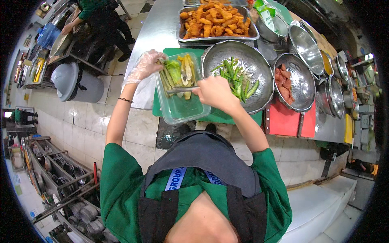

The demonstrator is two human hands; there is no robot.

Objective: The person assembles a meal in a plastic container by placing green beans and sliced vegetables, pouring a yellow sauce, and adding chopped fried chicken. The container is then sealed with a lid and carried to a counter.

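Head view, clear tub between hands, gloved left hand at rim, right hand beside

Tilted clear tub of vegetables

A green-and-white printed packet stands at the counter's far end, just right of the metal tray of fried pieces.

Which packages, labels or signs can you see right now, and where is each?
Clear plastic container: rectangular, held by the gloved left hand, holding vegetables.
Green-and-white packet: top, right of the tray of fried food.
Blue-and-white lanyard: printed strap on the person's chest.
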